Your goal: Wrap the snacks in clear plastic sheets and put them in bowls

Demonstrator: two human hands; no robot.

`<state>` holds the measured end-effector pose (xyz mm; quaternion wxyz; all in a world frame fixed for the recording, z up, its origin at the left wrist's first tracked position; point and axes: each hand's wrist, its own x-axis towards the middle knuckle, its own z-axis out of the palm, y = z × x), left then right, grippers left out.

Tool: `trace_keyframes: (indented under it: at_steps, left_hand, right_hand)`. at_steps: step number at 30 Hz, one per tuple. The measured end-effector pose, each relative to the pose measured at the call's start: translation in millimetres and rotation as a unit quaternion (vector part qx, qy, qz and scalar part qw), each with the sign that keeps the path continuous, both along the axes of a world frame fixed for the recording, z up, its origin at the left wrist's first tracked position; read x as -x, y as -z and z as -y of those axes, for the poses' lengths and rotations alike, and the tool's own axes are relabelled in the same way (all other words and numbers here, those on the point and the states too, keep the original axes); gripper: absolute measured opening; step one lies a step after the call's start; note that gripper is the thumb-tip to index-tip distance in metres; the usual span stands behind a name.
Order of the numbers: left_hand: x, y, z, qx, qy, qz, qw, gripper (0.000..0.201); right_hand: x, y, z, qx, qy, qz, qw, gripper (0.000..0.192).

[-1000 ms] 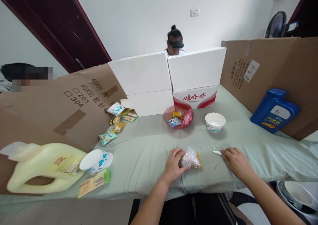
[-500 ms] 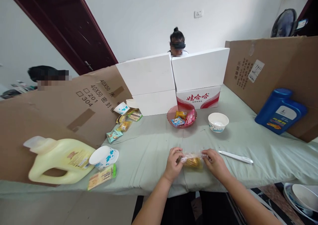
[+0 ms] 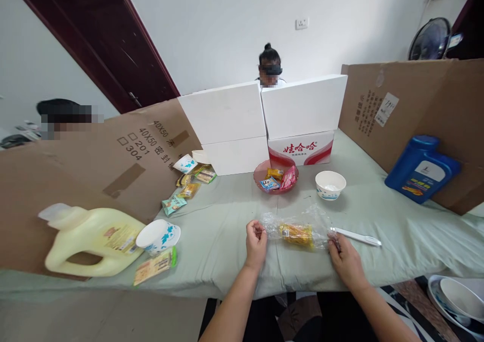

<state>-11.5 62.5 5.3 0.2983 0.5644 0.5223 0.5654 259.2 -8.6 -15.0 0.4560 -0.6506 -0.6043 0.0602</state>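
A yellow-wrapped snack (image 3: pixel 297 234) lies on a spread sheet of clear, crinkled plastic film (image 3: pixel 270 223) near the table's front. My left hand (image 3: pixel 256 244) pinches the film's left edge between thumb and fingers. At the opposite edge, my right hand (image 3: pixel 346 259) has its fingers closed on the film. Just beyond my right fingers lies a slim white utensil (image 3: pixel 359 236), its exact kind unclear. Farther back stand a pink glass bowl (image 3: pixel 260 185) holding several wrapped snacks and a white paper bowl (image 3: pixel 330 187) with something pale inside.
At left are a pale yellow jug (image 3: pixel 113 231), a tipped paper bowl (image 3: pixel 157 237), a snack pack (image 3: pixel 155 266) and more snacks (image 3: pixel 189 191) by the cardboard. A blue bottle (image 3: pixel 421 171) leans at right. White boxes (image 3: pixel 234 155) form a barrier, a person (image 3: pixel 269 60) behind them.
My hands have moved apart, and the clear film, earlier gathered around the yellow snack, is now spread wide between them. My right hand moved right and slightly nearer me.
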Motion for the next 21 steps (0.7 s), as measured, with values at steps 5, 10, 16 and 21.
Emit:
trace_keyframes:
  at_steps: [5,10,16,21]
  left_hand:
    - [2.5,-9.5,16.0,-0.154,-0.065,-0.147,0.975,0.016]
    - [-10.4,-27.4,30.2,-0.222,0.203,-0.296,0.906,0.021]
    - [-28.5,-49.6,-1.5,-0.129,0.197,-0.406,0.883,0.034]
    - [-12.1,-60.2,-11.1,-0.095,0.178,-0.465,0.862,0.032]
  right_hand:
    - [-2.4,-22.7,7.4,-0.081,0.022,0.0,0.996,0.038]
    - [5.5,-70.1,8.0,-0.126,-0.113,0.109,0.98,0.017]
    - [10.1,-75.5,-36.9,0.02,-0.152,0.281,0.947,0.025]
    - [5.3,-85.8,-24.9,0.038,-0.183,0.294,0.937,0.017]
